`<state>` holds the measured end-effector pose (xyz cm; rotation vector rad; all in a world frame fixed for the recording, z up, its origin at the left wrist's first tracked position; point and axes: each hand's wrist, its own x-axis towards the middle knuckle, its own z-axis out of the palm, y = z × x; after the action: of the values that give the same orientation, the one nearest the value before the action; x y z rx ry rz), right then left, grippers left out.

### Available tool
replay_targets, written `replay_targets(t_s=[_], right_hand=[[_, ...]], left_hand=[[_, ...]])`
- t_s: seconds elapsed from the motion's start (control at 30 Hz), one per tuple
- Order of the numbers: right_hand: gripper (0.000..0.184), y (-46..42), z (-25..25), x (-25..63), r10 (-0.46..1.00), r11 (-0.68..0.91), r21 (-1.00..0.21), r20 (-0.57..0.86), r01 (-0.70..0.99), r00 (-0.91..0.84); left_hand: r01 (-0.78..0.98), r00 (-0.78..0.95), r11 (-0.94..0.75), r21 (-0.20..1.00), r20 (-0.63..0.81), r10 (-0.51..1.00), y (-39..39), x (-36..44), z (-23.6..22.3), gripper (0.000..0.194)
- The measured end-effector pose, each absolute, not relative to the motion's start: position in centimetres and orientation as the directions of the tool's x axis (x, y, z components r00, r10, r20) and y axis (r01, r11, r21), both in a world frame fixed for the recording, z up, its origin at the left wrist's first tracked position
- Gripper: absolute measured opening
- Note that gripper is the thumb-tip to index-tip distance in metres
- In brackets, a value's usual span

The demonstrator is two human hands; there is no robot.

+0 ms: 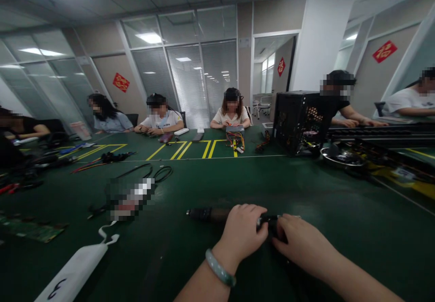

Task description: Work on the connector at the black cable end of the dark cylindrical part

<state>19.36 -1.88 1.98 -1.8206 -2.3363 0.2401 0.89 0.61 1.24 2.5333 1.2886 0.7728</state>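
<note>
A dark, rod-shaped tool [207, 214] lies across the green table mat [210, 179] near its front edge. My left hand [243, 234], with a pale green bangle on the wrist, is curled over the tool's right half. My right hand [299, 243] is closed around the tool's right end, touching the left hand's fingers. What the tool's right end looks like is hidden under both hands.
A black open computer case [299, 120] stands at the back right beside a fan [340, 157]. Black cables [159, 172] and a circuit board [32, 230] lie left. A white tag [73, 272] lies front left. Several people sit round the table's far side.
</note>
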Motion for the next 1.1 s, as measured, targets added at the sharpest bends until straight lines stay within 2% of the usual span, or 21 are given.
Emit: replay_targets(t_s=[0.1, 0.23, 0.4, 0.57, 0.77, 0.9, 1.1], right_hand=[[0.006, -1.4, 1.6, 19.5, 0.965, 0.24, -0.318, -0.029, 0.917, -0.262], [0.01, -0.6, 1.4, 20.2, 0.96, 0.202, -0.427, -0.093, 0.882, -0.265], [0.015, -0.3, 1.2, 20.2, 0.945, 0.2, -0.566, -0.105, 0.8, -0.31], [0.017, 0.2, 0.6, 19.9, 0.953, 0.199, -0.65, -0.045, 0.734, -0.299], [0.023, 0.9, 0.2, 19.8, 0.983, 0.143, -0.766, 0.036, 0.627, -0.181], [0.023, 1.4, 0.2, 20.1, 0.982, 0.129, -0.799, 0.019, 0.587, -0.19], [0.021, 0.9, 0.8, 20.1, 0.96, 0.125, -0.757, -0.071, 0.642, -0.271]], left_hand=[[0.701, 0.516, -0.61, 0.37, 0.328, 0.791, 0.7, 0.7, 1.3, 0.035], [0.691, 0.545, -0.629, 0.357, 0.315, 0.777, 0.8, 0.4, 1.5, 0.034], [0.701, 0.554, -0.62, 0.354, 0.278, 0.785, 1.1, -0.3, 2.0, 0.031], [0.725, 0.535, -0.592, 0.353, 0.252, 0.806, 1.2, -1.2, 2.0, 0.03], [0.745, 0.513, -0.59, 0.312, 0.297, 0.805, 0.9, -1.0, 1.8, 0.041], [0.768, 0.493, -0.565, 0.303, 0.283, 0.823, 0.9, -0.8, 1.9, 0.037], [0.775, 0.485, -0.555, 0.303, 0.277, 0.829, 1.0, -0.5, 1.8, 0.03]])
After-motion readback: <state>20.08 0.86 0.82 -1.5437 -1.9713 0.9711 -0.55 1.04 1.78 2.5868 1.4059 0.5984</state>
